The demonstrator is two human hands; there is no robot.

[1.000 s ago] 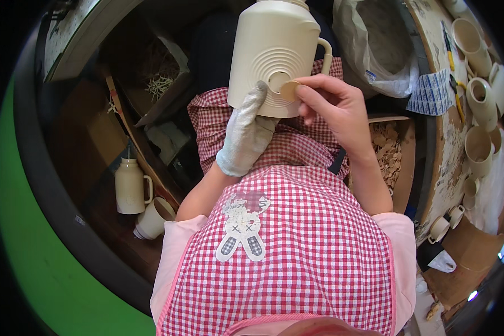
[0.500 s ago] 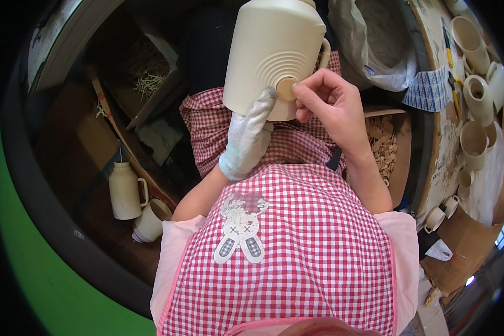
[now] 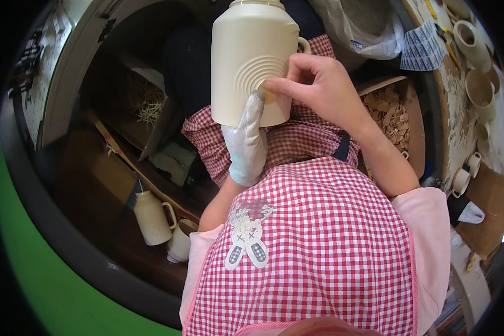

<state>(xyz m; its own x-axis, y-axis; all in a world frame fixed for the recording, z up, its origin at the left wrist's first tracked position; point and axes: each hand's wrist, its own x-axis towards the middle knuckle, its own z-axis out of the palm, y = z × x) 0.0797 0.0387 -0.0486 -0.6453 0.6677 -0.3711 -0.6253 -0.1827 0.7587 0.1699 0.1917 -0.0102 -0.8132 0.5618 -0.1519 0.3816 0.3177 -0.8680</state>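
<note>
"Over my checked apron [image 3: 305, 143] I have a cream jug [image 3: 246, 47], its neck pointing away from me and its rings [image 3: 251, 68] facing me."

"What is each hand doing?"

"My gloved left hand [image 3: 245, 143] grips the base end, thumb laid up the wall beside the rings; its other fingers are out of sight. My bare right hand [image 3: 325, 84] has its thumb tip on a small tan disc [image 3: 271, 97] at the middle of the rings, index finger bent close by. I can't tell whether they pinch the disc or only press on it."

"Is it sitting flat?"

"My thumbs hide too much of it to say."

"How would you do it well, then?"

"I'd go by the edge: match the disc to the rings so the margin looks even all round, then press with the flat of the thumb, not the nail. The left grip should brace the jug against rolling, gloved thumb clear of the disc's rim. If it sits crooked, I'd lift and lay it again rather than shove it sideways."

"Any spares?"

"Plenty of loose discs [image 3: 391, 117], boxed near my right forearm."
</note>
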